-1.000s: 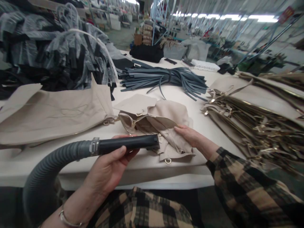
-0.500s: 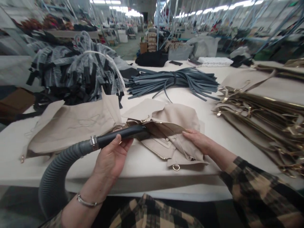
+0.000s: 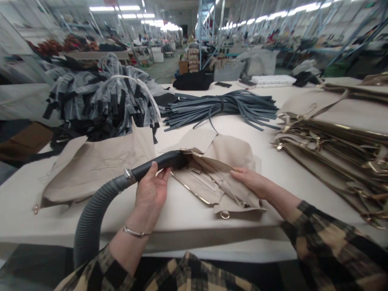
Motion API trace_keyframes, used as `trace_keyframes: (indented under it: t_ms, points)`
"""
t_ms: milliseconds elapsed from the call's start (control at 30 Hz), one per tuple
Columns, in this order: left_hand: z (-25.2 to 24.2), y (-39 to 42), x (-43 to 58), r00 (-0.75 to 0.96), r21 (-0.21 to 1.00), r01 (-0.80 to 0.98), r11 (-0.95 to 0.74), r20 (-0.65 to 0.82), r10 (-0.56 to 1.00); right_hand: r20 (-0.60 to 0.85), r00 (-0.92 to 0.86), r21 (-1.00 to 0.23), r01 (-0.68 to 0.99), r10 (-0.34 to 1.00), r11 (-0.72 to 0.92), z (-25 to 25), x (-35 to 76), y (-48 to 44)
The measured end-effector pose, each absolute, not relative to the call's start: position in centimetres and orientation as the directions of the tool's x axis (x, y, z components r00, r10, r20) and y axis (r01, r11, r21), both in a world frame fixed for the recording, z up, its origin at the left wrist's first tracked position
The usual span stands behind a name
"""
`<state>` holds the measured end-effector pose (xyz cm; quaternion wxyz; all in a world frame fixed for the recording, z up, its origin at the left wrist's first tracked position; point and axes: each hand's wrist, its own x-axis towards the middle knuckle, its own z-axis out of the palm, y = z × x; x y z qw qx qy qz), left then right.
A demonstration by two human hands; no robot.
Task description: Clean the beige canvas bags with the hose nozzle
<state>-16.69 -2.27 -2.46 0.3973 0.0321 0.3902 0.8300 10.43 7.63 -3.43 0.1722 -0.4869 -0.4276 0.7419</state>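
In my left hand (image 3: 153, 188) is the black nozzle (image 3: 163, 160) of a vacuum hose, held from below with the thumb on its near side. The grey ribbed hose (image 3: 91, 214) joins it at a metal clamp and curves down past the table edge. The nozzle's far end reaches into the opening of a beige bag (image 3: 233, 151), where its tip is hidden. My right hand (image 3: 247, 180) pinches the bag's edge on the right and keeps the mouth spread. An inner pocket, a gold zip and a gold ring show on the bag.
Another beige bag piece (image 3: 100, 169) with loose threads lies left. A tied bundle of dark blue straps (image 3: 221, 106) lies behind the bag. Plastic-wrapped black straps (image 3: 103, 97) are heaped at back left, and beige bags with gold hardware (image 3: 336, 149) are stacked right.
My left hand has pushed the nozzle deeper into the bag, moving right and slightly up, and the hose has followed. My right hand stays almost in place on the bag's edge.
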Motion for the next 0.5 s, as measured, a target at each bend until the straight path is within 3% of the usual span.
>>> trace_keyframes:
  t_ms: [200,333,500]
  points:
    - [-0.6,-7.2,-15.9,-0.595,0.701,-0.639,-0.317,-0.188,0.782,-0.680,-0.446,-0.719,0.249,0.582,-0.649,-2.4,10.1,8.7]
    - [0.3,-9.6,-14.6,-0.526,0.719,-0.649,-0.248,-0.188,0.829,-0.642,-0.485,-0.745,0.211,0.594,-0.633,-2.4,10.3,8.7]
    - [-0.9,-7.9,-11.8,-0.405,0.629,-0.756,-0.181,-0.232,0.884,-0.599,-0.512,-0.786,0.227,0.616,-0.575,-3.2,10.7,8.5]
